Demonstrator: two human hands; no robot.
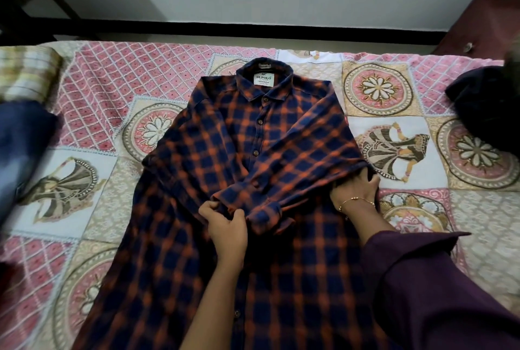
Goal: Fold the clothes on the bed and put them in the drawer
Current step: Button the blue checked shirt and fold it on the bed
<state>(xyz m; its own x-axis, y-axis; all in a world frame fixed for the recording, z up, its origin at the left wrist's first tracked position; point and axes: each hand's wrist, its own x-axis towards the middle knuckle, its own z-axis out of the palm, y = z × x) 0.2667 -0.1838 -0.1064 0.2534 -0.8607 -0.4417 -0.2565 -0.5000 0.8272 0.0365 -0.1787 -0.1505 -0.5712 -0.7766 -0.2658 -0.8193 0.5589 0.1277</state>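
Reaching in from the near edge, a bare left forearm and a right arm in a dark maroon sleeve [439, 293] cross the lower half of a navy-and-orange checked shirt [197, 237], which lies buttoned, front up, lengthwise down the middle of the bed, its collar at the far end. The left hand [225, 223] is closed around the cuff of a shirt sleeve [281, 178] that is folded diagonally across the chest. Just to the right, the right hand [356, 188], wearing a thin gold bracelet [357, 200], pinches the fold of the same sleeve at the shirt's right edge, fingers tucked under the cloth. The other sleeve lies folded along the shirt's left side. Beneath everything is a patterned bedspread [98, 91] of pink lattice, beige medallions and dancer figures. On the left edge sits blurred blue denim-like clothing [19, 147], and beyond it a pale yellow-striped folded cloth [28, 74]. On the right edge a dark crumpled garment [484, 107] rests well apart from the shirt. At the collar a white label [263, 79] reads "SKPOLO". Past the bed's far side run a dark skirting band and a pale wall, with a reddish-brown wooden cabinet [478, 20] bearing a small round knob at the far right.
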